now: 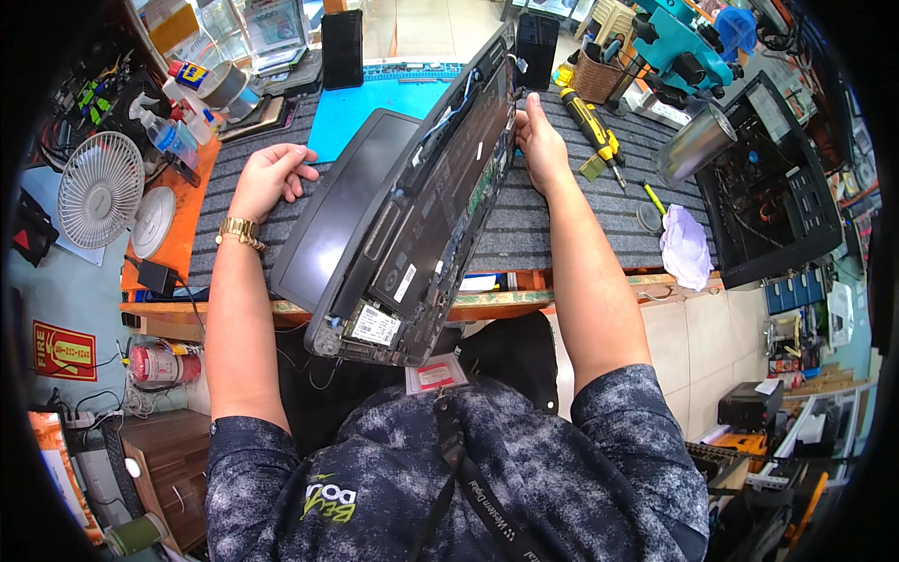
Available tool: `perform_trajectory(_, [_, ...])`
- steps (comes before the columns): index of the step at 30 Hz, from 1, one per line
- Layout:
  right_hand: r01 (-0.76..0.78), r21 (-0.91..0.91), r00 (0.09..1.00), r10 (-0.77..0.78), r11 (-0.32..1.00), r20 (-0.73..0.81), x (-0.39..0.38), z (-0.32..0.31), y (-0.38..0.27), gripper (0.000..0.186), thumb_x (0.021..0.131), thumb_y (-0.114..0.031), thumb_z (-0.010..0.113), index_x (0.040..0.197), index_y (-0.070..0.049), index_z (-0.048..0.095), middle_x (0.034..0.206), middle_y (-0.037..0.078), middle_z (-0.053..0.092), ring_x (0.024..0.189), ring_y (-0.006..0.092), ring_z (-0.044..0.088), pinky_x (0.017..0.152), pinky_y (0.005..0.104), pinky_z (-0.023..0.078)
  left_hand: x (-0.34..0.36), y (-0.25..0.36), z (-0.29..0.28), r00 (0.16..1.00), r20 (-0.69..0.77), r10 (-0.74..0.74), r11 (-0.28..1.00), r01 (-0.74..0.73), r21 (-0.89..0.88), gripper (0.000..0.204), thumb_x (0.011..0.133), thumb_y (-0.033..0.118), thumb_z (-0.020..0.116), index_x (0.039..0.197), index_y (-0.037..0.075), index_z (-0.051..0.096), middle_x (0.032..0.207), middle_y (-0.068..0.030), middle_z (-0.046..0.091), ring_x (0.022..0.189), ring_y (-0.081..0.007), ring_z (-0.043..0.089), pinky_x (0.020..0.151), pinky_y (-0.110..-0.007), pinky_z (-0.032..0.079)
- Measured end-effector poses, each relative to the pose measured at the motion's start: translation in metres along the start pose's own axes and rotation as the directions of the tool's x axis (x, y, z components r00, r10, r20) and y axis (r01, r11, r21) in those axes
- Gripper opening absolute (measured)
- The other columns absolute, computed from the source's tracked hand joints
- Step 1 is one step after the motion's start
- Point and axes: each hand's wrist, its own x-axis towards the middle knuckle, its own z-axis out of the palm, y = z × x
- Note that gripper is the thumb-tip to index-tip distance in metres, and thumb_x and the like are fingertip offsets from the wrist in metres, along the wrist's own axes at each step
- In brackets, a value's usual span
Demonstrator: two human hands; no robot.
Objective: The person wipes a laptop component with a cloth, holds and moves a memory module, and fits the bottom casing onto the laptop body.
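A laptop (431, 215) with its bottom off stands tilted on its side in the middle, showing its battery, green board and other inner parts. Its dark screen lid (323, 225) leans out to the left, over the mat and toward the near bench edge. My right hand (540, 140) grips the laptop's far right end, thumb up, fingers partly hidden behind it. My left hand (276, 173), a gold watch on the wrist, hovers left of the lid with loosely bent fingers apart and nothing in them.
A blue mat (337, 112) lies on the striped grey mat (229, 197), with a yellow screwdriver (590, 126) to the right. An open computer case (773, 192), metal cylinder (693, 142) and crumpled lilac cloth (686, 248) sit at right. A white fan (101, 197) and bottles stand left.
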Motion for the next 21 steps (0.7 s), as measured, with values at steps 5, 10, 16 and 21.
perform_trajectory(5, [0.014, -0.038, 0.999, -0.013, 0.999, 0.032, 0.0, -0.003, 0.0, 0.086, 0.119, -0.067, 0.027, 0.133, 0.004, 0.074, 0.122, 0.011, 0.08, 0.109, 0.0188, 0.069, 0.103, 0.0313, 0.047, 0.001, 0.0, 0.0, 1.0, 0.005, 0.007, 1.0, -0.007, -0.003, 0.031, 0.114, 0.027, 0.063, 0.116, 0.0, 0.078, 0.092, -0.0092, 0.082, 0.06, -0.0055, 0.065, 0.051, -0.02, 0.051])
perform_trajectory(10, [0.026, -0.03, 0.997, -0.023, 0.999, 0.075, -0.003, -0.002, -0.004, 0.086, 0.119, -0.067, 0.027, 0.132, 0.004, 0.075, 0.123, 0.01, 0.08, 0.109, 0.0186, 0.068, 0.103, 0.0311, 0.047, 0.0, 0.0, 0.0, 1.0, -0.006, 0.0, 1.0, 0.0, -0.001, 0.031, 0.114, 0.028, 0.064, 0.115, 0.0, 0.078, 0.092, -0.0091, 0.082, 0.06, -0.0056, 0.065, 0.051, -0.02, 0.051])
perform_trajectory(16, [0.027, -0.018, 0.998, -0.026, 0.999, 0.055, -0.008, 0.002, -0.009, 0.086, 0.118, -0.068, 0.029, 0.133, 0.004, 0.074, 0.125, 0.01, 0.08, 0.11, 0.0183, 0.068, 0.103, 0.031, 0.046, 0.0, 0.0, 0.0, 1.0, -0.006, -0.003, 1.0, 0.003, 0.001, 0.031, 0.113, 0.028, 0.065, 0.115, 0.0, 0.078, 0.092, -0.0088, 0.082, 0.06, -0.0057, 0.065, 0.051, -0.02, 0.051])
perform_trajectory(21, [0.028, -0.008, 0.998, -0.027, 1.0, 0.062, -0.011, 0.004, -0.012, 0.086, 0.118, -0.068, 0.029, 0.134, 0.004, 0.074, 0.125, 0.011, 0.08, 0.11, 0.018, 0.068, 0.103, 0.0304, 0.046, 0.0, -0.001, -0.001, 1.0, -0.008, 0.002, 1.0, -0.002, 0.005, 0.03, 0.113, 0.028, 0.065, 0.114, 0.0, 0.078, 0.092, -0.0088, 0.082, 0.06, -0.0056, 0.065, 0.051, -0.02, 0.051])
